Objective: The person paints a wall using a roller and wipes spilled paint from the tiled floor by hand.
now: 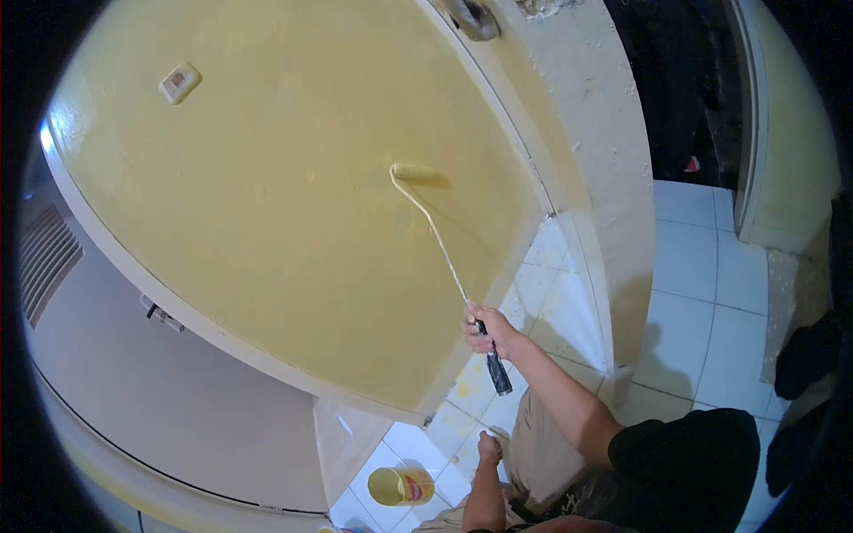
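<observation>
My right hand grips the black handle of a paint roller. The roller's long, bent, paint-coated rod runs up to a yellow sleeve, which lies against a yellow-painted wall panel. Faint greyish patches show on the panel beside the sleeve. Low beside my knee, my left hand is curled into a fist, with nothing visible in it. A paint bucket with yellow paint inside stands on the tiled floor to the left of that hand.
Yellow drips spot the white floor tiles. A white wall plate sits on the panel. A pale wall edge with flaking paint rises at right, beside a dark doorway. Another container shows partly at the bottom edge.
</observation>
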`<action>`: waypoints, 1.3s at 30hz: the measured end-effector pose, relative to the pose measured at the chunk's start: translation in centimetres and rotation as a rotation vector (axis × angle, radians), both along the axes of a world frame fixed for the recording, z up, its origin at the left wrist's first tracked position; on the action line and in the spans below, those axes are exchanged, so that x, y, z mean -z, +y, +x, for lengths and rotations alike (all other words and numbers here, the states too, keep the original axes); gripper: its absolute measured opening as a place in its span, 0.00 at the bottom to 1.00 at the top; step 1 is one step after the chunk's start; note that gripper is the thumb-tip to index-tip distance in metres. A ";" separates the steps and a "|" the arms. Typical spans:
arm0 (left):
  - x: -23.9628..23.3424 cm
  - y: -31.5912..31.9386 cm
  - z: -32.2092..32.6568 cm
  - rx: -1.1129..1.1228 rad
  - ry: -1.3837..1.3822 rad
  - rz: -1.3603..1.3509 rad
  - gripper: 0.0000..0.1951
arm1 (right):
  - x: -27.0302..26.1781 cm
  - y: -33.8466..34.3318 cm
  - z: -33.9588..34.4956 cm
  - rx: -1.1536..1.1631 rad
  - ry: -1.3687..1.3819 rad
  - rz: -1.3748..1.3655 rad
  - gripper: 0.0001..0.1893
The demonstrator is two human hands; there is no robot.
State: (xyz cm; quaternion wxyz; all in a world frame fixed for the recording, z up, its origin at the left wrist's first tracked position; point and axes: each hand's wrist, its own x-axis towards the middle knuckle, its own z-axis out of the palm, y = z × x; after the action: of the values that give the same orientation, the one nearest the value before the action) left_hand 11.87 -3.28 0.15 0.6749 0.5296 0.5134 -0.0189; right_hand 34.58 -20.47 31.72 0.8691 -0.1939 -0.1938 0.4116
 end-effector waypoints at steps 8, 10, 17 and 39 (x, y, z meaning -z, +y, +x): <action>-0.6 -2.1 1.2 -0.134 0.081 0.130 0.32 | 3.2 0.0 -2.1 -0.093 0.083 -0.058 0.19; -0.4 -2.0 1.1 -0.124 0.110 0.226 0.35 | 2.7 0.0 -0.8 -0.082 0.078 -0.055 0.19; 1.9 1.5 -0.1 -0.235 0.177 0.329 0.43 | -2.5 -0.3 3.8 -0.017 0.003 -0.004 0.20; -1.4 -0.1 -0.4 -0.430 0.005 -0.235 0.51 | 1.4 -0.9 1.3 -0.015 0.000 -0.094 0.21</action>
State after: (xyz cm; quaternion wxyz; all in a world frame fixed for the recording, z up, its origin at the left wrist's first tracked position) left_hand 11.51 -3.37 1.55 0.7192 0.3260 0.6102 0.0641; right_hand 35.91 -21.34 30.33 0.8560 -0.2331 -0.1758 0.4266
